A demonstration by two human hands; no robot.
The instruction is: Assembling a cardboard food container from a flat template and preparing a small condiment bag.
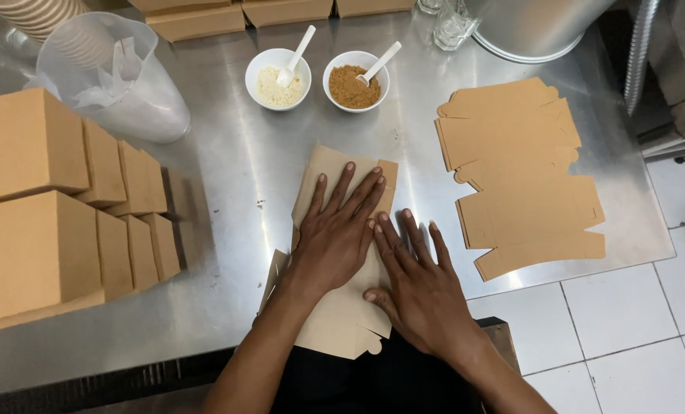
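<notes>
Flat cardboard blank (335, 307), brown, unfolded, lies on the steel counter (227, 176) at the near edge, its lower flaps overhanging toward the person. Left hand (335, 234) rests palm down on the upper middle of the blank, fingers spread and extended, gripping nothing. Right hand (419, 287) lies flat beside it, touching the blank's right margin, fingers likewise spread, thumb on the card; neither hand is closed on anything. Assessment: the blank appears thin, light and moderately stiff, likely to bend along pre-cut creases and to slide readily on the polished steel unless pressed; best taken by an edge or flap, since its flat face offers no purchase. Stack of further flat blanks (522, 176) lies to the right, well apart. Assembled boxes (59, 207) stand at left. Two white bowls, one of pale powder (278, 80) and one of brown powder (355, 83), each with a white spoon, sit beyond the blank
</notes>
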